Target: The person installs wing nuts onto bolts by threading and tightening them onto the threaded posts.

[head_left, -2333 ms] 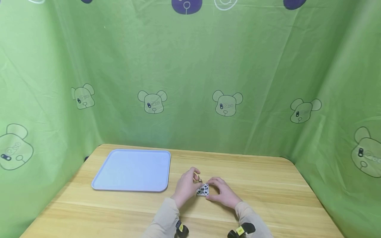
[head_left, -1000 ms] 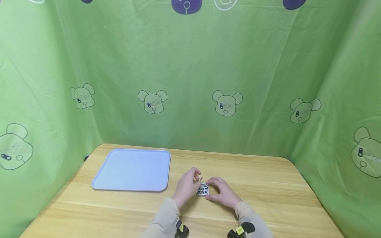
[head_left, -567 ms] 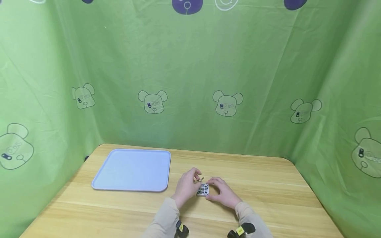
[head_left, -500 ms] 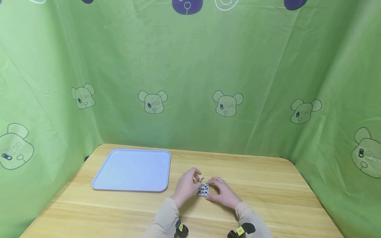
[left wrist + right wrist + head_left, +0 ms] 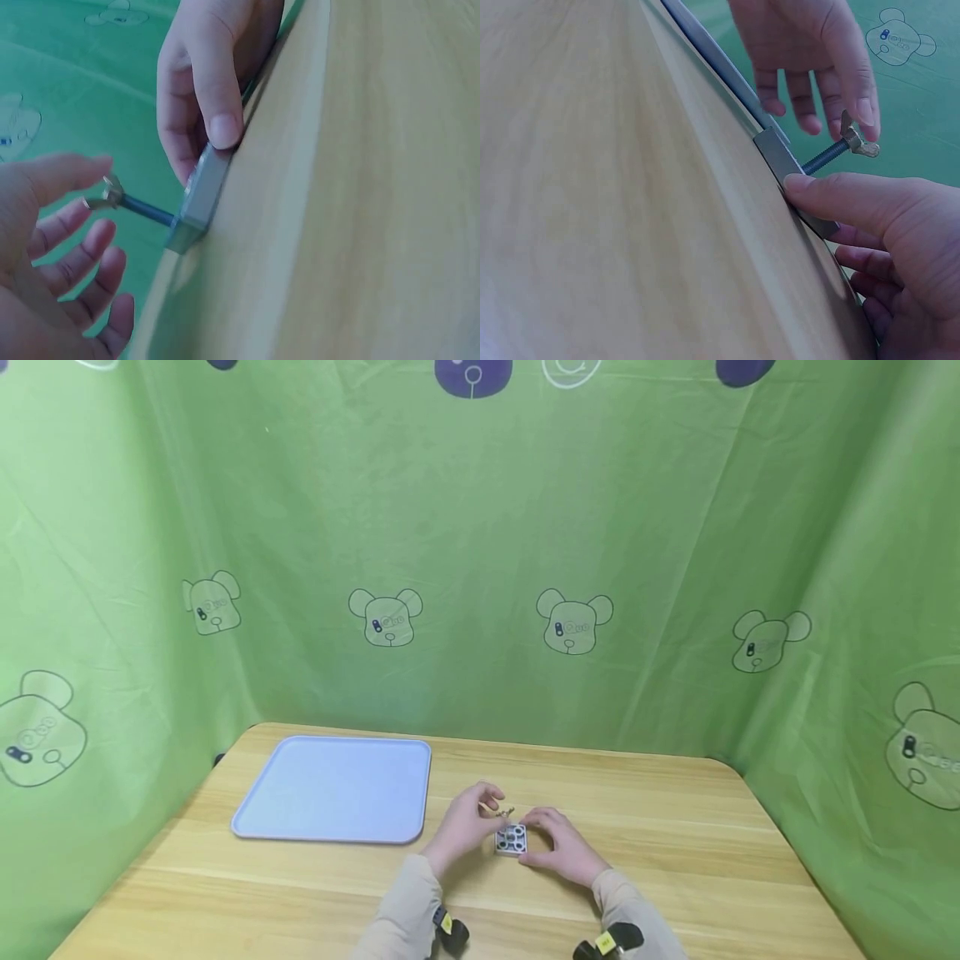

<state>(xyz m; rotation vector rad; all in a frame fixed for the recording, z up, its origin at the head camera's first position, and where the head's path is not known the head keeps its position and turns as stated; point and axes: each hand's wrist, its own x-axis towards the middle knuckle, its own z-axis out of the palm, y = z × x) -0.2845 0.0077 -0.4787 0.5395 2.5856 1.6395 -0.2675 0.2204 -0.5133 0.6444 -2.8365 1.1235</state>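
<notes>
Our right hand grips the block; its bolt stands upright between that and our left hand — wing nut nearer the left, fingers loosely apart — whether touching, we cannot tell.

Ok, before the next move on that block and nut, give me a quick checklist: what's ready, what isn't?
1. Right hand gripping the block: ok.
2. Block flat on the table: ok.
3. Bolt upright from the block: ok.
4. Nut down against the block: not ok, bolt shows between them.
5. Left hand pinching the nut firmly: cannot tell, though it is right there.
6. Tray apart from both hands: ok.
</notes>
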